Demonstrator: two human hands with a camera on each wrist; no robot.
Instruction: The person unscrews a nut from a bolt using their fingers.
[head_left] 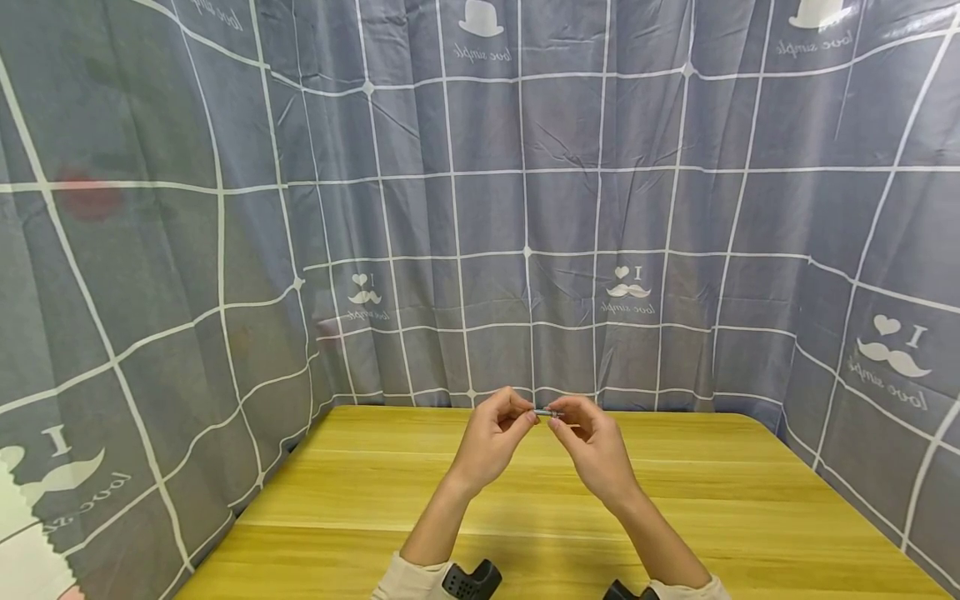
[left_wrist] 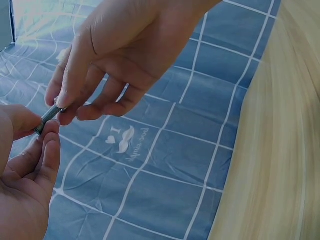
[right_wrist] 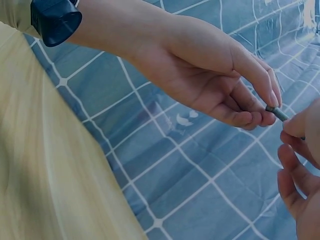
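Observation:
A small grey metal bolt with a threaded shank spans the gap between both hands, lying nearly level above the far part of the table. My left hand pinches one end of the bolt between thumb and fingertips. From the other side, my right hand holds the opposite end with its thumb and index finger. Threads show on the bolt in the left wrist view, with a wider bit at the right hand's fingertips, largely covered. I cannot tell whether that bit is a nut or the bolt's head.
Below the hands lies a yellow wood-grain table. Grey curtains with a white grid hang behind it and along both sides. A black wrist device sits at the left cuff, and another at the right one.

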